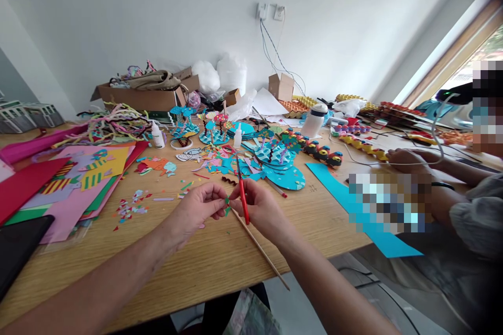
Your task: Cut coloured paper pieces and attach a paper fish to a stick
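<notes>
Over the middle of the wooden table, my left hand (198, 205) is closed, its thumb and fingertips pinching a small green paper piece (227, 210). My right hand (264, 210) meets it there, its fingertips also at the green piece. Red-handled scissors (244, 203) are tucked in my right hand, blades pointing up and away from me. Beneath my right hand a thin wooden stick (264, 254) lies slantwise, its near end reaching past the table edge. Just beyond my fingers rests a dark brown crinkled strip (229, 181). Small paper scraps (131, 208) are scattered left of my left hand.
Coloured sheets (98, 174) are stacked at left, beside a dark flat device (21, 251). Glue bottles (157, 135), blue paper crafts (275, 154) and a white bottle (314, 120) stand farther back. A blue strip (353, 209) lies at right, near another person's hands (408, 159).
</notes>
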Demonstrator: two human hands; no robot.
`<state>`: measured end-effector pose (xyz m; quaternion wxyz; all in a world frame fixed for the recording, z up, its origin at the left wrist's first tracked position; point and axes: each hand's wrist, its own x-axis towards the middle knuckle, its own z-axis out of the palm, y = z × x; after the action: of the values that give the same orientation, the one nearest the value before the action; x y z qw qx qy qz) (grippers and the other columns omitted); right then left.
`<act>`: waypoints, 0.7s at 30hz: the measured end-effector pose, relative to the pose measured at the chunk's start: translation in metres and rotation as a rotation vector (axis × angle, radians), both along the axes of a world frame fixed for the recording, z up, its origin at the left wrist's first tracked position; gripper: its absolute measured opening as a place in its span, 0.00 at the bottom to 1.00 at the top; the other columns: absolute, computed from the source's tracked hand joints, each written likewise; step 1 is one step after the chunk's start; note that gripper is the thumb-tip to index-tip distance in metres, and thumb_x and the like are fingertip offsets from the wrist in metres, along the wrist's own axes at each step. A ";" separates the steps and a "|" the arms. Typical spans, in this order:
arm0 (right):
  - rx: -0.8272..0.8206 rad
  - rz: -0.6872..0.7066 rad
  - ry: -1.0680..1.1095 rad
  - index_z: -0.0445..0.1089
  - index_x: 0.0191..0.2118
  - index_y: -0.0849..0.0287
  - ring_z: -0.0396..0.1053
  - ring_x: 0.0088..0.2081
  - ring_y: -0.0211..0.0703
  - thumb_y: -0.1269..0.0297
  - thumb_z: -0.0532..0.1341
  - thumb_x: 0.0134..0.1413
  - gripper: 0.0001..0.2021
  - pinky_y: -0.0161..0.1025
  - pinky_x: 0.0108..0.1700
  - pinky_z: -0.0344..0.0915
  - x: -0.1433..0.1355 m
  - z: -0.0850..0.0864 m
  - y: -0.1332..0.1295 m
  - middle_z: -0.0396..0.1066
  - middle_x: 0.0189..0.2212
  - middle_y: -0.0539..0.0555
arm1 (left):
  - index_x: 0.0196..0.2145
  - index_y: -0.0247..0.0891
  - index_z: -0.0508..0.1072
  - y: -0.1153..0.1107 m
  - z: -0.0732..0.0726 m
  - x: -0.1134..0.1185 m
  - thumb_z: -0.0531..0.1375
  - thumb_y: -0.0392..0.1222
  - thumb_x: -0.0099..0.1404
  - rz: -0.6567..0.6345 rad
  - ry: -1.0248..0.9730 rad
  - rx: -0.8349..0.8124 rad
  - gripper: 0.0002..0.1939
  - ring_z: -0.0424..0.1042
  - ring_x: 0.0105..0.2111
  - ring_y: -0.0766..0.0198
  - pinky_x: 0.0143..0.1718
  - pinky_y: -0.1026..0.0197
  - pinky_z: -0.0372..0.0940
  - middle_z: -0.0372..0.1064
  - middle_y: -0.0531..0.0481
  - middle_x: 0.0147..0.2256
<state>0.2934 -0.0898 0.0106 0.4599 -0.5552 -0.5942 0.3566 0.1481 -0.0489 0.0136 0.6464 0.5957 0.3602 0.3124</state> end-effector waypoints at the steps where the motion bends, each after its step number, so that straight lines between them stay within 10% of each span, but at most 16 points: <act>1: 0.011 0.016 0.000 0.60 0.28 0.59 0.56 0.22 0.32 0.66 0.59 0.41 0.06 0.29 0.22 0.53 0.000 0.000 0.004 0.58 0.21 0.44 | 0.25 0.36 0.66 0.001 0.000 0.001 0.61 0.38 0.49 -0.013 -0.006 0.022 0.06 0.63 0.19 0.71 0.21 0.68 0.56 0.64 0.56 0.19; 21: -0.012 -0.035 -0.216 0.57 0.23 0.59 0.54 0.22 0.33 0.62 0.53 0.51 0.09 0.31 0.22 0.48 -0.008 0.005 -0.013 0.55 0.18 0.45 | 0.24 0.37 0.67 0.001 -0.002 -0.006 0.60 0.41 0.53 0.067 -0.167 -0.123 0.06 0.66 0.21 0.72 0.21 0.70 0.55 0.67 0.55 0.22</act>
<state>0.2859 -0.1030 0.0159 0.3960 -0.6036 -0.6282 0.2902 0.1420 -0.0483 0.0120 0.6986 0.5144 0.3432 0.3599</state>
